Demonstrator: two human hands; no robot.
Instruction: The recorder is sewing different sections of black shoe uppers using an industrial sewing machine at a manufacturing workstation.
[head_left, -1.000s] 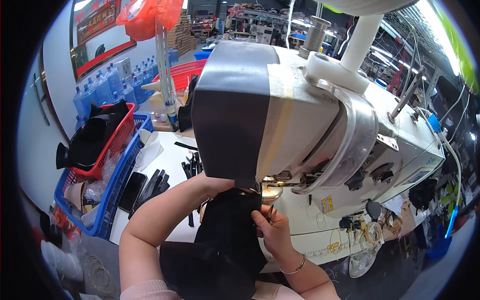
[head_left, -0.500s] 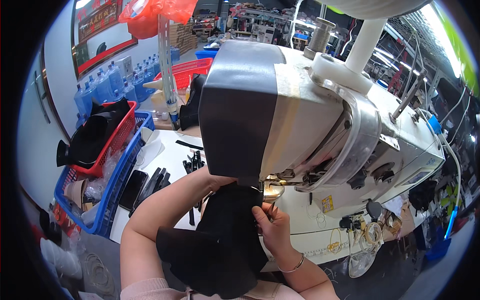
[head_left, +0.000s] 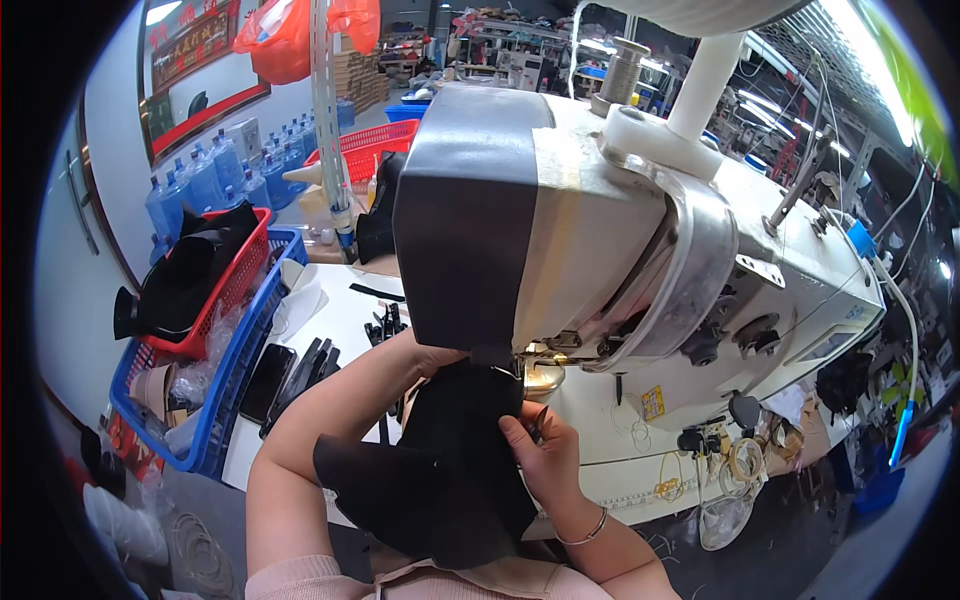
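A large black piece of leather-like material (head_left: 455, 450) hangs from under the sewing machine head (head_left: 475, 220) toward my lap, its lower flap spread to the left. My right hand (head_left: 545, 458) grips its right edge near the needle area, thumb on top. A small pointed metal tool (head_left: 540, 418), perhaps thread snips, sticks up from the fingers of that hand. My left hand (head_left: 432, 357) reaches behind the upper part of the piece, beneath the machine head. Its fingers are hidden there. A lit, shiny metal part (head_left: 545, 378) shows just right of the stitching spot.
Left on the white table (head_left: 330, 290) lie a phone (head_left: 268, 382), dark strips (head_left: 312, 372) and small black pieces (head_left: 385, 322). A blue basket (head_left: 215, 440) and a red basket (head_left: 240, 300) with black items stand beside it. Cords and rings (head_left: 735, 465) hang at the right edge.
The view has shifted slightly, so the machine sits a little farther left. The black piece's lower part has drawn up a little toward the machine. Both hands keep nearly the same places.
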